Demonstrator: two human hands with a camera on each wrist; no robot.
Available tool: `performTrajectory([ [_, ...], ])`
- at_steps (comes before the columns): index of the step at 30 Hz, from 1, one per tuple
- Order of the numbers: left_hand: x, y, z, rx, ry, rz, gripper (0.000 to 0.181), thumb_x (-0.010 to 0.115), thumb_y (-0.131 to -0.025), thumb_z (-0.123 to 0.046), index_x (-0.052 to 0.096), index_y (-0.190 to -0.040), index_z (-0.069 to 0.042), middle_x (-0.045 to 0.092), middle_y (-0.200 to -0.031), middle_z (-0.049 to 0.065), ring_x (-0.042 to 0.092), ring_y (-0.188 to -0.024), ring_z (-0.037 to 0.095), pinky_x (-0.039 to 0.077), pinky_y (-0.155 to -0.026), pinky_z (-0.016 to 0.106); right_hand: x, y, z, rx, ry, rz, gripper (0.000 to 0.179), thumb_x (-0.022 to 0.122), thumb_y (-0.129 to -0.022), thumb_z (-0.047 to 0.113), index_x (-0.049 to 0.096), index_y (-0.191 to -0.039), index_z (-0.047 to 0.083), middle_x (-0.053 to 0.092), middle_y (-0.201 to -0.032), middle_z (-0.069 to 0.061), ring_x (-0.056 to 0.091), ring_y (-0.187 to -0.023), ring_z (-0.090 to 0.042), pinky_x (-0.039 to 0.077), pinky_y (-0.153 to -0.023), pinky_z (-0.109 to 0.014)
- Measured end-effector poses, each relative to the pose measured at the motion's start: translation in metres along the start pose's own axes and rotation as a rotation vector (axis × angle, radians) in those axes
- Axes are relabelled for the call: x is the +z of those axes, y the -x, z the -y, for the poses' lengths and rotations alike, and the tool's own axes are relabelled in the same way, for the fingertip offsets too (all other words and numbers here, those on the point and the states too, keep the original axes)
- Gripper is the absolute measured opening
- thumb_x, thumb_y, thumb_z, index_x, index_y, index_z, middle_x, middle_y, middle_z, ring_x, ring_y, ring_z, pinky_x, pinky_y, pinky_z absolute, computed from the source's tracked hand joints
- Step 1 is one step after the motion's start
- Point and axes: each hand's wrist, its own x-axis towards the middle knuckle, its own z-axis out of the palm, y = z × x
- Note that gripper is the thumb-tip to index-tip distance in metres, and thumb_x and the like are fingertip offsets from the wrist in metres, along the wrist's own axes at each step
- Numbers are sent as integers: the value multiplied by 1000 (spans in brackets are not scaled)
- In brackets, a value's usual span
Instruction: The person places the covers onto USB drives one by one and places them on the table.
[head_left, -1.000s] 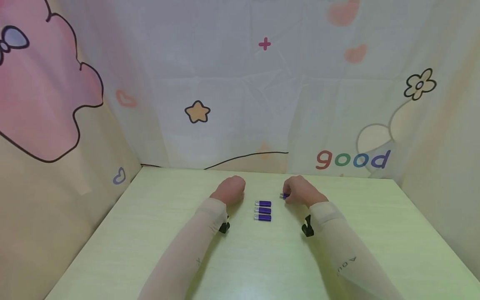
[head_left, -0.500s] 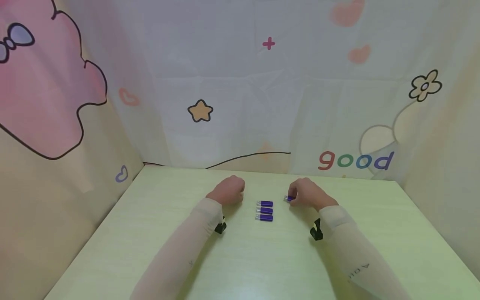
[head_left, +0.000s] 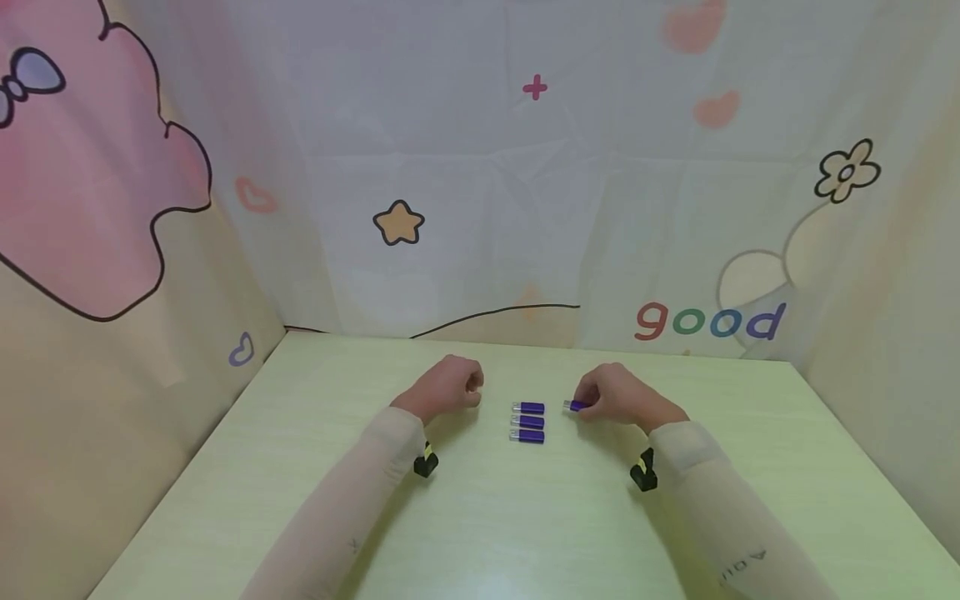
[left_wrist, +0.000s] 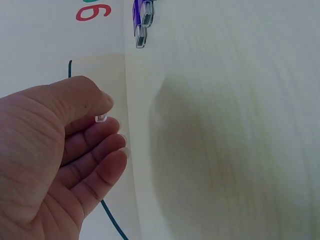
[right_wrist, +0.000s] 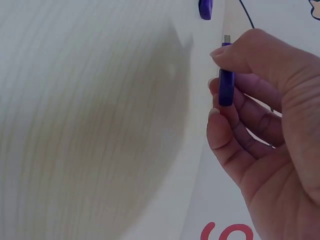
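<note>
My right hand (head_left: 618,394) pinches a purple USB stick (right_wrist: 226,89) between thumb and fingers. Its bare metal plug (right_wrist: 227,38) points left, toward my other hand. To the left, my left hand (head_left: 442,388) is raised over the table with curled fingers. A small clear cap (left_wrist: 101,118) is pinched between its thumb and index finger, mostly hidden by them. Between the hands lie three more purple USB sticks, a far one (head_left: 529,408), a middle one (head_left: 528,422) and a near one (head_left: 528,437), in a neat column with their plug ends facing left.
The pale wooden table (head_left: 480,517) carries the sticks. Behind it hangs a printed cloth (head_left: 465,250) with a star and the word "good", and cloth also closes both sides. A small black wrist camera (head_left: 426,461) sits under the left sleeve.
Both hands have drawn apart and come slightly nearer, the left one leftward and the right one rightward with its USB stick. The three sticks on the table stay put.
</note>
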Motion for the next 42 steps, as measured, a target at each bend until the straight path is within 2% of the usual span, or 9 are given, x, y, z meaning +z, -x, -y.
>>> performTrajectory([
  [6,3,6,-1,10,142,-7,11,74,-90,-12,74,-101,-10,69,-91,-1,60,-85,13,55,-83,28,-1,7,12,-74,-46,-8,10,83,-84,14,80,-93,16,74,-86,4,63,-79,-14,58,-83,-33],
  [11,4,11,-7,46,252,-24,12,76,-89,-11,75,-101,-7,72,-90,-1,63,-82,12,57,-80,26,1,12,20,-97,-116,3,11,84,-84,12,81,-93,18,75,-86,5,65,-78,-14,59,-82,-33],
  [15,4,15,-13,71,318,-26,13,77,-89,-12,75,-100,-7,72,-89,-1,62,-80,10,56,-77,23,5,15,21,-123,-162,2,11,84,-84,12,81,-93,19,76,-88,5,66,-79,-14,59,-81,-31],
  [19,3,19,-19,70,378,-19,12,79,-89,-13,76,-99,-8,72,-89,-2,63,-80,10,56,-76,22,7,18,23,-168,-185,1,12,83,-85,13,82,-95,19,76,-90,5,67,-79,-14,59,-79,-28],
  [24,4,24,-25,71,457,0,15,79,-89,-13,78,-102,-5,74,-90,-2,65,-81,12,57,-75,24,8,22,28,-225,-206,-6,12,84,-84,15,82,-96,16,76,-90,4,67,-78,-14,59,-75,-26],
  [29,6,28,-29,84,501,3,18,80,-88,-14,78,-103,-3,74,-89,-2,66,-80,12,57,-75,24,9,26,34,-244,-257,5,12,84,-84,15,82,-96,17,76,-91,3,66,-77,-15,59,-73,-26],
  [42,3,36,-40,114,576,4,19,80,-89,-15,78,-103,-3,76,-91,0,67,-79,12,58,-74,25,12,31,41,-310,-320,-33,12,83,-84,15,82,-96,18,76,-91,3,66,-76,-17,58,-72,-27],
])
